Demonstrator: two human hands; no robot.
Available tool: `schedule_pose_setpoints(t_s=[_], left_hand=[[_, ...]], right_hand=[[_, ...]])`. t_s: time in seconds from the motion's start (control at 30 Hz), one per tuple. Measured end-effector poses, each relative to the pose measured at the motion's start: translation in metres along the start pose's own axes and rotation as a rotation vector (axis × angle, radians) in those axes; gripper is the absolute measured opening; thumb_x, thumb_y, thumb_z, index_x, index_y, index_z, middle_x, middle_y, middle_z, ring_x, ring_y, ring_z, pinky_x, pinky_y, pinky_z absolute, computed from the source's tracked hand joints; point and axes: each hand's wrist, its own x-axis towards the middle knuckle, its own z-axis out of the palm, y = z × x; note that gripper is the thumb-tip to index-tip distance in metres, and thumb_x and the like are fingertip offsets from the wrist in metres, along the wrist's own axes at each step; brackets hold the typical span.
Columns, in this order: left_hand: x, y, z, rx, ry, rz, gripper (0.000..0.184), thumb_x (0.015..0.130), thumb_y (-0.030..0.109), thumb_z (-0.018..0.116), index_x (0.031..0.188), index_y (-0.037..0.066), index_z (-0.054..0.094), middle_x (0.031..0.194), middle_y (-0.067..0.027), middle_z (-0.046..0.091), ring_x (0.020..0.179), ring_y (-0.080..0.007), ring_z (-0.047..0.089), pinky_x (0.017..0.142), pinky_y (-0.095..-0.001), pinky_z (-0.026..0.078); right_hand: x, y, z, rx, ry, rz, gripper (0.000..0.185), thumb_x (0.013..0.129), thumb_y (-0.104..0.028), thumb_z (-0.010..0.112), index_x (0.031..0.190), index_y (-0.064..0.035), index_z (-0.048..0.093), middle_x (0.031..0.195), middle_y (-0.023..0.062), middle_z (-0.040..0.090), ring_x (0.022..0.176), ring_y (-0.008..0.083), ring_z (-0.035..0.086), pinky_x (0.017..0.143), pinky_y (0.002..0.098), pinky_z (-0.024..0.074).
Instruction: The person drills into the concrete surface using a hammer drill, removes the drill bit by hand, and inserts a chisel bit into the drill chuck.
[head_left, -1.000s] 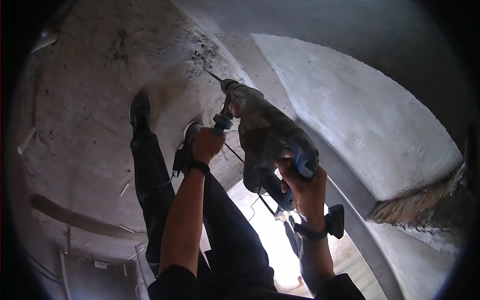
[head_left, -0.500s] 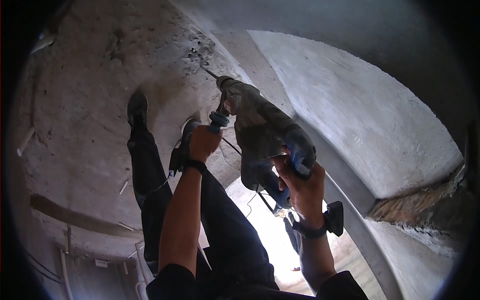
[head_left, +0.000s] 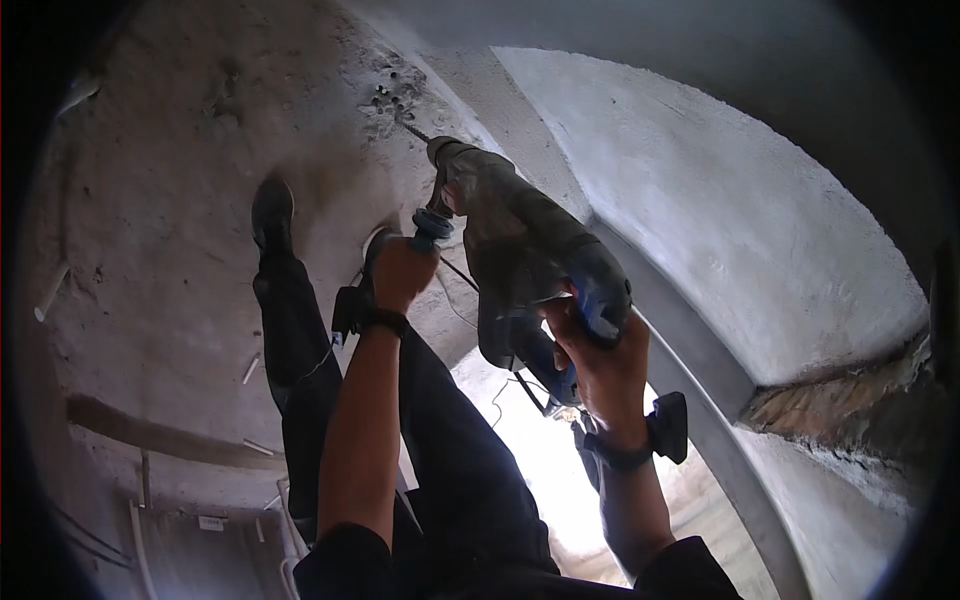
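Observation:
A large rotary hammer drill [head_left: 520,220] with a dusty dark body spans the middle of the head view, slanting up to the left. Its thin drill bit [head_left: 413,131] meets the concrete floor beside a cluster of small holes [head_left: 388,97]. My left hand [head_left: 404,272] is closed around the side handle [head_left: 432,226] near the front of the drill. At the rear, my right hand [head_left: 608,365] wraps the blue-and-black main grip, with the thumb side toward me. Whether a finger presses the trigger is hidden.
My shoes [head_left: 272,215] and dark trouser legs stand on the rough floor close to the drill. A black cable [head_left: 458,272] runs behind the tool. A curved pale wall [head_left: 720,220] rises on the right. Thin white pipe pieces [head_left: 52,292] lie at left.
The drill and both hands have shifted slightly up in the view, and the floor holes have moved a little the same way. Both holds are unchanged.

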Motion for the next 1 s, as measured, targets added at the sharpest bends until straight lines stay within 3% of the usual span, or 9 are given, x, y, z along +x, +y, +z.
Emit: schedule_pose_setpoints(t_s=[0.17,0.27,0.43,0.57,0.67,0.77,0.83,0.9,1.0], left_hand=[[0.016,-0.016,0.017,-0.032,-0.024,-0.032,0.034,0.085,0.034,0.062,0.069,0.004,0.069,0.07,-0.0207,0.069,0.072,-0.041,0.07,0.068,-0.051,0.057],[0.018,-0.014,0.015,-0.033,-0.046,-0.104,0.03,0.086,0.026,0.059,0.065,0.006,0.066,0.068,-0.0182,0.068,0.069,-0.0387,0.07,0.066,-0.0494,0.058],[0.024,-0.006,0.004,0.342,-0.109,0.367,0.026,0.085,0.021,0.057,0.063,0.009,0.063,0.066,-0.0165,0.068,0.066,-0.0373,0.07,0.063,-0.0486,0.058],[0.022,-0.007,0.005,0.372,-0.078,0.389,0.026,0.086,0.021,0.057,0.063,0.01,0.063,0.064,-0.016,0.067,0.066,-0.0369,0.07,0.062,-0.0481,0.058],[0.035,-0.014,0.017,0.378,-0.123,0.286,0.03,0.087,0.025,0.058,0.064,0.007,0.063,0.065,-0.0171,0.067,0.068,-0.0383,0.07,0.066,-0.0492,0.058],[0.028,-0.013,0.021,-0.013,-0.157,-0.15,0.034,0.086,0.031,0.059,0.068,0.003,0.066,0.07,-0.0209,0.069,0.073,-0.0413,0.07,0.072,-0.0503,0.058],[0.028,0.0,0.011,0.024,-0.222,-0.053,0.037,0.085,0.034,0.06,0.071,0.001,0.069,0.074,-0.0238,0.069,0.078,-0.043,0.07,0.075,-0.0507,0.058],[0.026,0.008,0.008,0.006,-0.222,-0.078,0.038,0.085,0.035,0.06,0.073,0.0,0.07,0.076,-0.0253,0.07,0.08,-0.0439,0.07,0.076,-0.0508,0.058],[0.028,0.003,0.016,0.02,-0.195,-0.095,0.038,0.085,0.036,0.06,0.074,0.001,0.071,0.077,-0.0254,0.07,0.081,-0.0441,0.07,0.076,-0.0507,0.058]], right_hand=[[0.008,0.006,0.0,0.03,-0.013,0.005,0.024,0.087,-0.01,0.077,0.106,0.0022,0.066,0.076,0.0032,0.066,0.057,0.0064,0.057,0.05,0.0234,0.0429],[0.016,-0.004,0.0,-0.048,-0.03,0.02,0.024,0.087,-0.012,0.077,0.104,0.0017,0.066,0.076,0.0049,0.067,0.057,0.0069,0.057,0.052,0.0249,0.0439],[0.024,-0.009,-0.002,-0.194,-0.075,-0.057,0.026,0.086,-0.018,0.077,0.101,0.0012,0.067,0.076,0.0062,0.067,0.065,0.0106,0.061,0.061,0.0299,0.0494],[0.018,-0.016,0.004,-0.217,-0.086,-0.045,0.028,0.085,-0.02,0.077,0.1,0.0014,0.067,0.078,0.0067,0.068,0.07,0.0133,0.063,0.068,0.0317,0.0509],[0.024,-0.024,0.005,-0.217,-0.082,-0.067,0.028,0.086,-0.019,0.077,0.102,0.0016,0.067,0.078,0.0062,0.068,0.07,0.0123,0.062,0.067,0.0308,0.0504],[0.024,-0.027,0.001,-0.215,-0.075,-0.08,0.027,0.086,-0.017,0.077,0.104,0.0018,0.067,0.075,0.0043,0.067,0.066,0.0102,0.061,0.063,0.0293,0.0492],[0.028,-0.032,-0.002,-0.206,-0.082,-0.079,0.027,0.086,-0.016,0.077,0.104,0.0017,0.068,0.073,0.0032,0.066,0.063,0.0088,0.06,0.059,0.0283,0.0482],[0.028,-0.037,-0.003,-0.217,-0.085,-0.064,0.022,0.086,-0.004,0.076,0.106,0.001,0.066,0.071,0.0033,0.064,0.051,0.0073,0.053,0.047,0.0234,0.0414],[0.031,-0.039,-0.005,-0.185,-0.092,-0.086,0.026,0.087,-0.016,0.077,0.104,0.0011,0.068,0.064,0.0003,0.062,0.054,0.0049,0.056,0.05,0.0247,0.0429]])
